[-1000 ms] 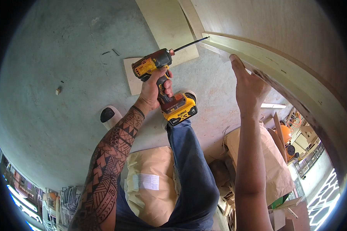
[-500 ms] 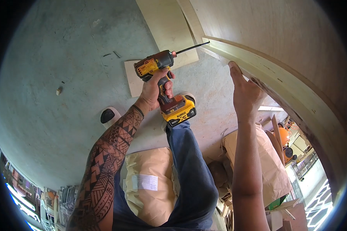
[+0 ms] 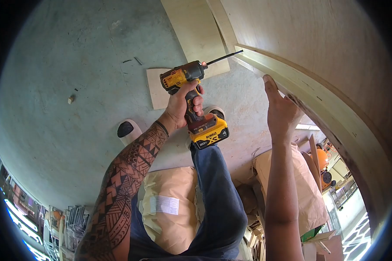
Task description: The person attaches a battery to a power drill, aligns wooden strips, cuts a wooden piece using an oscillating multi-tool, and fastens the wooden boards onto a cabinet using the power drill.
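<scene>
My left hand (image 3: 185, 104) is wrapped round the grip of a yellow and black cordless driver (image 3: 183, 75). Its long black bit (image 3: 224, 57) points up and right, the tip at the near end of a pale wooden strip (image 3: 287, 68) along the edge of a large wooden panel (image 3: 309, 30). Whether the tip touches the wood cannot be made out. My right hand (image 3: 283, 114) grips the panel's lower edge, thumb on the strip's side; its other fingers are mostly hidden behind the edge.
Flat plywood pieces (image 3: 198, 32) lie on the floor beyond the driver. A paper sack (image 3: 172, 226) is between my legs, and another sack (image 3: 309, 191) stands at the right near wood offcuts (image 3: 259, 248). A small wood block (image 3: 70, 100) lies at the left.
The driver and my left hand have shifted slightly right and down in view. The bit tip remains by the strip's end. My right hand keeps its place on the edge.
</scene>
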Demonstrator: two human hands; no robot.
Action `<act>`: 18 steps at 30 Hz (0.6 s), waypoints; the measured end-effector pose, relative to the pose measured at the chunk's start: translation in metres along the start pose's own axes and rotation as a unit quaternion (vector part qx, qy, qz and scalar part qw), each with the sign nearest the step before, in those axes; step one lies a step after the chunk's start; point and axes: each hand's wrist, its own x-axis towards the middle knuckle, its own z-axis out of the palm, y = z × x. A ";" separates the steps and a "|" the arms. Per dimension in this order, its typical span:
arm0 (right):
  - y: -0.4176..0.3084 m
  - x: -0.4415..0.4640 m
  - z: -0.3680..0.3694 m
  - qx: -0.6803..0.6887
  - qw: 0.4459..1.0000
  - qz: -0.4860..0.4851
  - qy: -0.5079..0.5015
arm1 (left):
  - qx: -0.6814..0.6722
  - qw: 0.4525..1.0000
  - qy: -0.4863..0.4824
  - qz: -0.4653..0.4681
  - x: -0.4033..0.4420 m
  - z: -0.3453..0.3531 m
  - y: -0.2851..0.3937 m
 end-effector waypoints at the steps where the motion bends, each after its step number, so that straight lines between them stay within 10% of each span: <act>1: 0.001 -0.001 0.000 0.002 1.000 -0.002 0.000 | 0.000 1.000 0.001 0.002 0.000 0.002 0.000; 18: 0.043 0.016 0.067 -0.001 1.000 0.009 -0.014 | -0.167 0.980 0.099 0.032 -0.001 -0.008 -0.012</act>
